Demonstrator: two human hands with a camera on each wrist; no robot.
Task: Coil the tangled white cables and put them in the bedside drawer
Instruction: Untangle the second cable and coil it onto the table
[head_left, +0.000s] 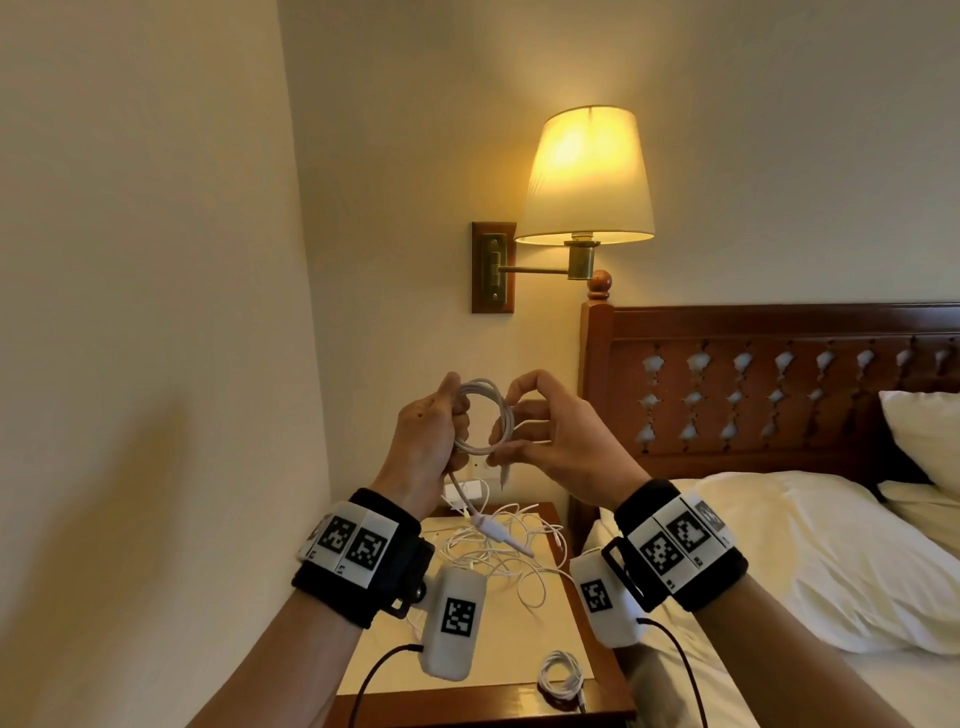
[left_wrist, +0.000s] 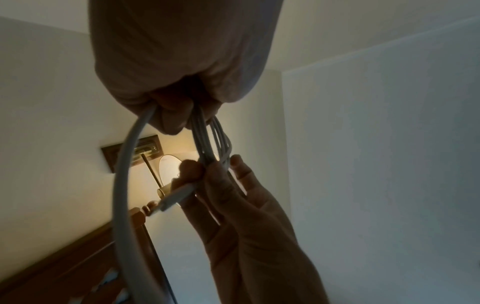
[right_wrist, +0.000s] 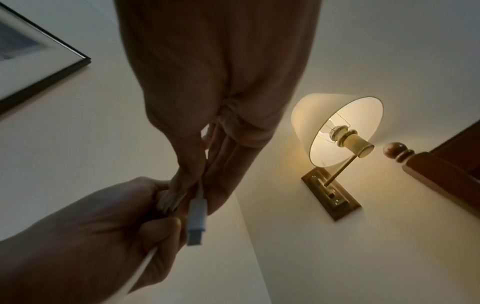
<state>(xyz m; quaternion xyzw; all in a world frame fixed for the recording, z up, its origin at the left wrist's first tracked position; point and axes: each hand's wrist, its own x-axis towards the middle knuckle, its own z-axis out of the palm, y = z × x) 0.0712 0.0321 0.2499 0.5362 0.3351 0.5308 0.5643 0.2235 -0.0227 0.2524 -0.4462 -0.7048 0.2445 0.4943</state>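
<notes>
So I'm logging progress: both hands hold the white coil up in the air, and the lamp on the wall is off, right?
Not quite: the lamp is lit, as the head view shows. The left hand and right hand do hold the white coil up.

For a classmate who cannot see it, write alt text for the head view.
Two hands hold a coil of white cable in the air: the left hand grips one side, the right hand pinches the other. Below, a loose tangle of thin white cables and a small coiled white cable lie on the wooden bedside table.
</notes>
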